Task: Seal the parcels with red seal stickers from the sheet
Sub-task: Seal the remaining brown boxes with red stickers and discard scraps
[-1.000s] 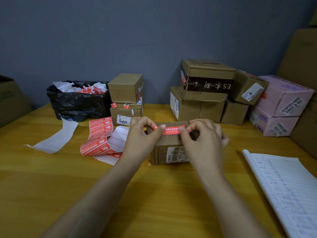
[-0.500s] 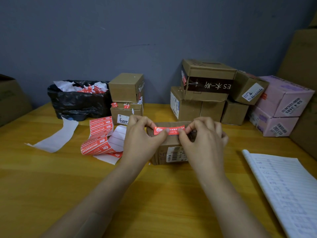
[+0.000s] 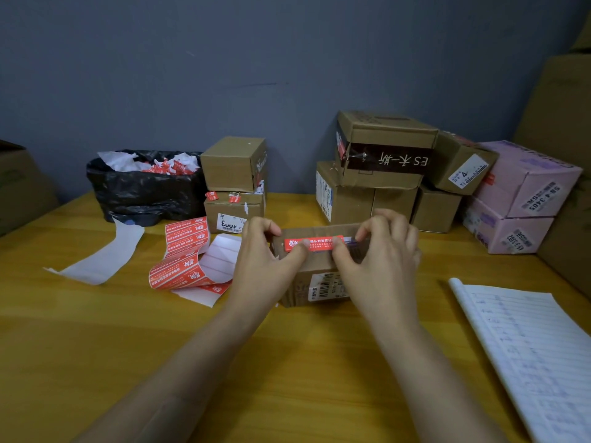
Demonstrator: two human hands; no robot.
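pressing onto the near top edge of the parcel (image 3: 316, 282), both hands hold the red seal sticker (image 3: 316, 243). the left hand (image 3: 265, 266) pinches its left end with thumb and curled fingers (image 3: 297, 251), and the right hand (image 3: 383, 266) pinches the right end likewise. the sticker lies across the parcel between the 2 thumbs. the parcel sits on the tabletop (image 3: 287, 362). the sticker sheet (image 3: 182, 266) curls just left of it, a notebook (image 3: 537, 353) lies well right, and stacked boxes (image 3: 383, 161) and a black bin bag (image 3: 144, 193) stand behind.
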